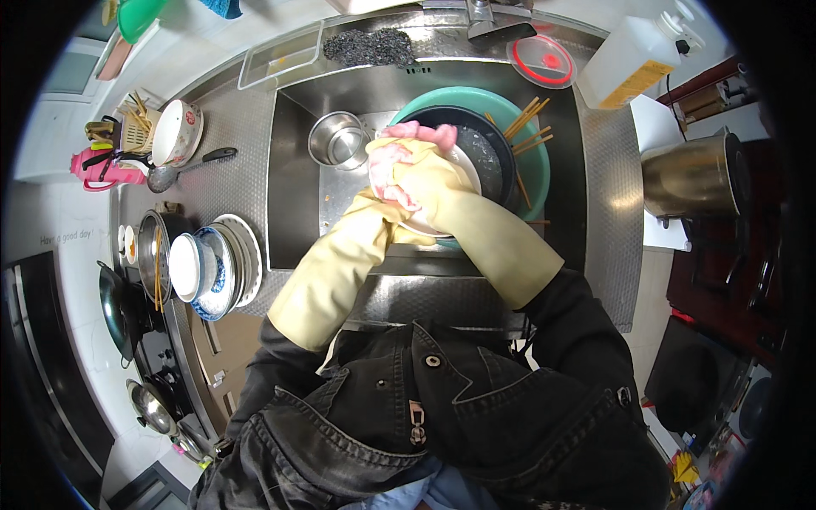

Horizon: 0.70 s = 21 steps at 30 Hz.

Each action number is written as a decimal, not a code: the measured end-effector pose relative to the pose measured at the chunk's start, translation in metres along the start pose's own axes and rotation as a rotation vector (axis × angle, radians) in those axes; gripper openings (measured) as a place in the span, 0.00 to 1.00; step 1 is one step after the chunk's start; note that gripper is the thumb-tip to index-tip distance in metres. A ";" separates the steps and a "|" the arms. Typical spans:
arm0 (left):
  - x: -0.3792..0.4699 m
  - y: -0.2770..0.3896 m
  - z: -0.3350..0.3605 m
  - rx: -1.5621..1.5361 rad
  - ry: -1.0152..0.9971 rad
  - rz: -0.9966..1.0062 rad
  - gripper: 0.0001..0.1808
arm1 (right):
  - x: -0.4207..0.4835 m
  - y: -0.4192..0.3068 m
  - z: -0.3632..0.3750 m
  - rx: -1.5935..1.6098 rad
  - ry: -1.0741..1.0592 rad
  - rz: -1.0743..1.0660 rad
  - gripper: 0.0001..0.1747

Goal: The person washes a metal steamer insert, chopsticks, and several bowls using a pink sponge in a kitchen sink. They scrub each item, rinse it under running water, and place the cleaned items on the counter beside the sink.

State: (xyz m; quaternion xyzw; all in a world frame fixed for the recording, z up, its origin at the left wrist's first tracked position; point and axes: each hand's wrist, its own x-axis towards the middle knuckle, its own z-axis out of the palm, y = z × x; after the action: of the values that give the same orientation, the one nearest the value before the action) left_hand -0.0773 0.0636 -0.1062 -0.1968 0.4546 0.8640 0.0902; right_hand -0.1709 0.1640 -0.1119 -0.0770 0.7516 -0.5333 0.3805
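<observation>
Both my hands wear cream rubber gloves above the sink. A white dish (470,167), partly hidden by the gloves, is tilted in the grip of my left hand (381,215), whose fingers reach under its near edge. My right hand (421,169) presses a pink-and-white cloth (390,169) against the dish. Behind them, a dark basin (508,150) with cloudy water sits inside a green basin (540,172). Several wooden chopsticks (526,120) lean over the green rim. A steel cup-like pot (338,141) stands in the sink's left part.
Stacked plates and bowls (239,261) stand on the left counter, near a slotted ladle (164,178) and a floral bowl (175,134). Along the back lie a clear container (280,60), a dark scouring mesh (370,48), the faucet (488,22) and a red-rimmed lid (542,62). A white jug (628,70) stands back right.
</observation>
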 end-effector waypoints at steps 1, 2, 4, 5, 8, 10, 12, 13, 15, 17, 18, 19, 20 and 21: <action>0.002 0.003 -0.001 -0.038 -0.024 -0.021 0.29 | 0.001 0.003 0.000 0.020 -0.069 -0.058 0.10; 0.004 0.007 -0.003 -0.090 -0.047 -0.044 0.29 | 0.000 0.005 -0.001 0.038 -0.142 -0.110 0.09; 0.005 0.014 -0.005 -0.198 -0.099 -0.087 0.31 | -0.002 0.006 -0.006 0.069 -0.309 -0.188 0.07; 0.003 0.019 -0.006 -0.247 -0.130 -0.111 0.31 | -0.004 0.006 -0.010 0.076 -0.392 -0.214 0.06; -0.005 0.028 -0.004 -0.402 -0.234 -0.162 0.33 | -0.011 0.006 -0.026 0.061 -0.594 -0.234 0.04; -0.006 0.026 -0.010 -0.467 -0.304 -0.137 0.34 | -0.016 0.002 -0.031 -0.053 -0.662 -0.246 0.02; 0.006 0.003 -0.023 -0.354 -0.079 -0.076 0.40 | -0.016 -0.001 -0.034 -0.351 -0.640 -0.314 0.05; 0.008 -0.002 -0.025 -0.354 -0.103 -0.042 0.40 | -0.017 0.002 -0.034 -0.397 -0.605 -0.329 0.06; 0.010 -0.008 -0.025 -0.351 -0.151 0.023 0.40 | -0.014 0.019 -0.037 -0.450 -0.526 -0.269 0.07; 0.006 -0.001 -0.013 -0.316 -0.175 0.071 0.39 | -0.007 0.040 -0.045 -0.454 -0.438 -0.143 0.07; 0.002 0.002 -0.010 -0.298 -0.182 0.102 0.38 | -0.004 0.047 -0.048 -0.431 -0.400 -0.118 0.08; -0.001 0.003 -0.012 -0.233 -0.089 0.073 0.37 | -0.001 0.052 -0.052 -0.388 -0.354 -0.112 0.08; -0.004 0.006 -0.017 -0.169 0.004 0.044 0.35 | 0.002 0.057 -0.056 -0.346 -0.305 -0.105 0.09; -0.005 0.005 -0.022 -0.109 0.088 0.012 0.33 | 0.008 0.065 -0.059 -0.295 -0.237 -0.085 0.10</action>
State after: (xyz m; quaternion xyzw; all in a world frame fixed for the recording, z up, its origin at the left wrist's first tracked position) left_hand -0.0686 0.0424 -0.1113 -0.2364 0.4117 0.8784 0.0542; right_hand -0.1963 0.2312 -0.1637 -0.2259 0.7675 -0.4204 0.4279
